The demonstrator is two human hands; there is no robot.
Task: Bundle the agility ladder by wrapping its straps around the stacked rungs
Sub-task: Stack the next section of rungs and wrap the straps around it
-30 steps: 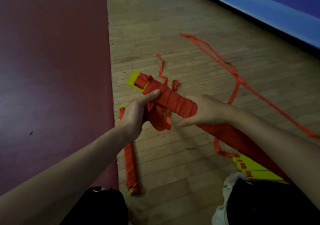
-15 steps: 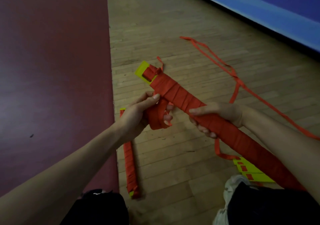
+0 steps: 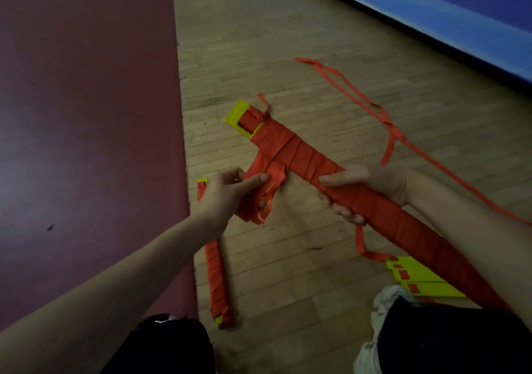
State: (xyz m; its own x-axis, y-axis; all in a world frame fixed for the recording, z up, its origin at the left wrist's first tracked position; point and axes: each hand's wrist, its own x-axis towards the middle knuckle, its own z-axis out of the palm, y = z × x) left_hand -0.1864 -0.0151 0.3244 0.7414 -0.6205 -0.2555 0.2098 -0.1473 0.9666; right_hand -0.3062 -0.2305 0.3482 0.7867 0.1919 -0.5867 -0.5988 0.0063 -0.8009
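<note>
- Since a second ago the right hand point(image 3: 371, 186) has slid down the wrapped bundle point(image 3: 299, 154) toward the body; more of the bundle's length now shows beyond the hand, slanting from upper left to lower right
- Right hand clamped round the bundle near mid-length, thumb on top, fingers point(image 3: 342, 215) curled underneath
- Left hand point(image 3: 227, 192) sits just left of the bundle, apart from it, thumb and fingers pinching a bunch of strap slack point(image 3: 259, 203)
- The slack runs up from the left hand to the bundle's near edge, joining it between the yellow rung end point(image 3: 237, 114) and the right hand
- Bundle held off the wooden floor point(image 3: 288, 42); its lower end is hidden behind the right forearm
- A strap tail point(image 3: 359, 244) hangs below the right hand, down to the floor
- A second wrapped bundle point(image 3: 216, 270) lies on the floor below the left hand, along the edge of the dark red mat point(image 3: 86, 114)
- Flat yellow rungs point(image 3: 417, 275) lie fanned on the floor beside a white shoe point(image 3: 383, 301)
- A long loose strap point(image 3: 359, 97) trails over the floor beyond the bundle
</note>
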